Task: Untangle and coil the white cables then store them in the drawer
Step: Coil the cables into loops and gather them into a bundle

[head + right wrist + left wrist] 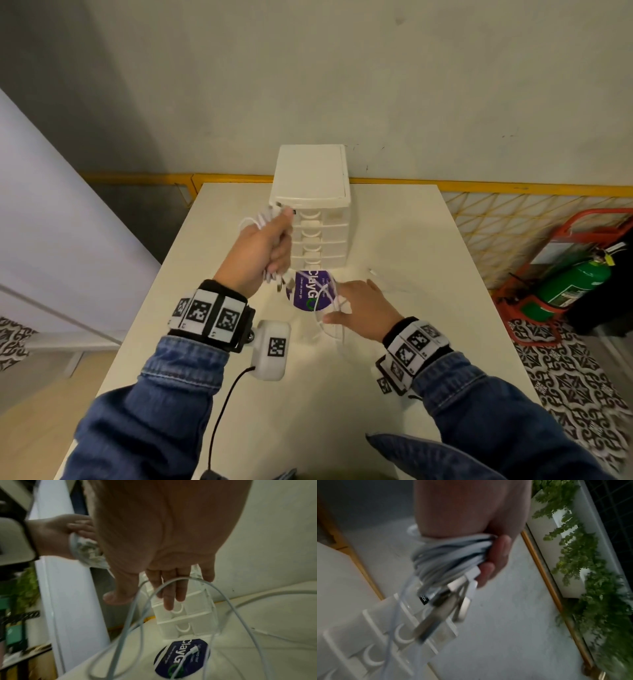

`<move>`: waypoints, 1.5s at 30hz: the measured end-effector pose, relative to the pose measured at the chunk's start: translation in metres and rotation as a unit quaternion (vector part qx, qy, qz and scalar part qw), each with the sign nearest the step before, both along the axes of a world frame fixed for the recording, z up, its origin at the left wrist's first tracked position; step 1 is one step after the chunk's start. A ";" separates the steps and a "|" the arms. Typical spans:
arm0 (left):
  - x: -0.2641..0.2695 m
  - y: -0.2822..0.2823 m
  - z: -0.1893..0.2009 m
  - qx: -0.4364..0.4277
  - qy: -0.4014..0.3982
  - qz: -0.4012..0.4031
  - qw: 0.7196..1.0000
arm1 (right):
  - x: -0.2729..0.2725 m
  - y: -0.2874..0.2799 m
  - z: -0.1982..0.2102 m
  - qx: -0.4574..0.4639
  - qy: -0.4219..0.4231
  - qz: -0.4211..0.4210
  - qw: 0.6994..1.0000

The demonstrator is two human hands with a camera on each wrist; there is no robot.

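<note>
The left hand [262,248] is raised, its fingers [496,555] curled in a closed grip around a bundle of white cables [447,561], with connector ends hanging below the grip. The right hand [363,308] is lower, palm down, fingers [171,596] straight and spread, with cable loops draped below them. Both forearms wear denim sleeves [164,394].

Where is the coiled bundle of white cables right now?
In the head view, the coiled bundle is gripped in the left hand, raised just in front of the white drawer unit, left of its drawer fronts.
</note>
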State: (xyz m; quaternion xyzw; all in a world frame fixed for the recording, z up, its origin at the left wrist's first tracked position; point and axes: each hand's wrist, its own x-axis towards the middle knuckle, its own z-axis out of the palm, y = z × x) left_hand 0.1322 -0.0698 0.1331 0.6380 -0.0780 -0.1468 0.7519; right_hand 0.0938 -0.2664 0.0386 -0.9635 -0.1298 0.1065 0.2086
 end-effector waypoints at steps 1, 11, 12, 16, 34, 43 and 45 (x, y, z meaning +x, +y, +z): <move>-0.003 -0.002 0.000 0.049 0.012 -0.047 0.998 | 0.003 -0.004 0.001 0.037 0.007 -0.020 0.999; -0.028 -0.011 -0.026 0.185 0.093 -0.190 0.960 | 0.012 -0.009 0.025 0.204 -0.072 0.055 0.975; -0.029 -0.013 -0.027 0.190 0.095 -0.196 0.957 | 0.012 -0.006 0.021 0.229 -0.080 0.054 0.969; -0.033 -0.014 -0.030 0.198 0.111 -0.221 0.948 | 0.017 -0.007 0.010 0.289 -0.155 0.017 0.945; -0.025 -0.030 -0.028 -0.207 0.144 -0.336 0.907 | 0.000 0.028 -0.009 0.258 0.065 -0.036 0.963; 0.005 -0.018 -0.014 -0.337 0.017 0.022 0.941 | -0.014 0.034 -0.022 0.188 0.027 0.004 0.982; 0.012 -0.011 -0.015 -0.296 0.001 0.140 0.945 | -0.012 0.029 -0.025 0.128 0.011 0.007 0.992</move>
